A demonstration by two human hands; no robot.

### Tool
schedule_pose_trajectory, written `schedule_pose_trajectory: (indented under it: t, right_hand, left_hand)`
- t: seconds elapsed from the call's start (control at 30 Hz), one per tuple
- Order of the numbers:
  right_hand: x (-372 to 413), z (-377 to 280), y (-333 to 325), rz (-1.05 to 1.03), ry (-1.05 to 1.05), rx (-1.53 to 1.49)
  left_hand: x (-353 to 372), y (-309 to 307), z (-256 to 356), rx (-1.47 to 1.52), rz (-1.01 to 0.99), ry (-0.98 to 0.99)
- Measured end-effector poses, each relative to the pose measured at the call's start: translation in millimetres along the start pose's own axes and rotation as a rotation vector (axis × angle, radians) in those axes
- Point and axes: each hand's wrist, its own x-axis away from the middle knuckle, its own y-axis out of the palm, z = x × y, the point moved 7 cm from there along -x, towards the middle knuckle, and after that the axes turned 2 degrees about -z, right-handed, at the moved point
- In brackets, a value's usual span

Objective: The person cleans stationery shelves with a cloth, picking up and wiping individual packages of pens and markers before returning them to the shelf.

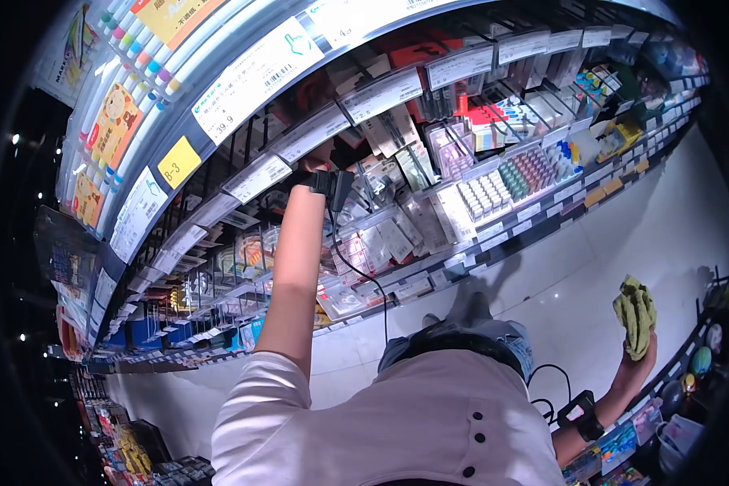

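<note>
My left arm reaches forward into the shelf, and my left hand [322, 156] is among the hanging packets below a price-label strip [259, 178]. A black device [332, 186] strapped at the wrist and the shelf's shadow hide its fingers. Small carded packs [385, 188] hang on hooks just right of that hand. Out to the right, my right hand [640, 350] is closed around a crumpled yellow-green cloth [636, 312], held above the floor. Another black device [579, 413] sits on the right wrist.
Marker sets [117, 125] stand on the upper shelf at left, above a yellow B-3 tag [178, 162]. Rows of small bottles [486, 194] line a lower tier. Pale tiled floor [575, 259] runs between this shelf and goods [701, 364] at right. Black cables [373, 279] hang from the wrist devices.
</note>
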Motion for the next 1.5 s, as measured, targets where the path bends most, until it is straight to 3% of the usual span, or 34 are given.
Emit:
schedule_pose_trajectory:
  t: [0.33, 0.5, 0.6, 0.63, 0.77, 0.87, 1.03, 1.17, 1.3, 1.4, 1.47, 1.5]
  right_hand:
    - [-11.8, 9.5, 18.6, -0.120, 0.017, 0.020]
    - [-2.4, -3.9, 70.4, -0.170, 0.042, 0.067]
    - [-4.0, -4.1, 97.6, -0.319, 0.014, 0.080]
    - [-2.4, -6.4, 115.3, -0.263, -0.016, 0.043]
    - [-16.4, 3.8, 139.0, -0.442, -0.001, 0.014]
    - [-8.3, 0.0, 174.0, -0.499, -0.086, -0.041]
    - [-7.6, 9.6, 208.6, -0.670, -0.061, -0.082]
    - [-14.0, 28.2, 225.7, -0.812, 0.136, -0.117]
    - [-7.2, 34.8, 245.7, -0.731, 0.188, -0.001]
    - [-2.2, 47.9, 265.1, -0.923, 0.406, 0.029]
    - [7.5, 57.2, 285.5, -1.077, 0.485, 0.148]
    - [13.5, 63.8, 294.1, -1.028, 0.535, 0.186]
  left_hand:
    - [25.1, -11.4, 25.2, 0.048, -0.030, -0.135]
    - [44.8, -35.6, 69.1, 0.149, 0.153, -0.177]
    - [50.7, -44.8, 86.7, 0.511, 0.186, -0.409]
    - [52.6, -50.9, 101.7, 0.675, 0.291, -0.469]
    - [62.0, -52.6, 99.2, 0.854, 0.292, -0.658]
    - [63.8, -56.7, 106.3, 0.990, 0.275, -0.716]
    - [66.4, -56.4, 120.1, 1.168, 0.165, -0.821]
    - [63.7, -59.0, 134.5, 1.289, -0.005, -0.885]
    - [67.0, -79.4, 158.4, 1.086, -0.055, -0.867]
    - [93.7, -76.2, 144.3, 1.428, -0.405, -0.859]
    - [126.7, -65.2, 119.1, 1.525, -0.194, -0.849]
    - [135.1, -62.3, 130.8, 1.716, -0.176, -0.794]
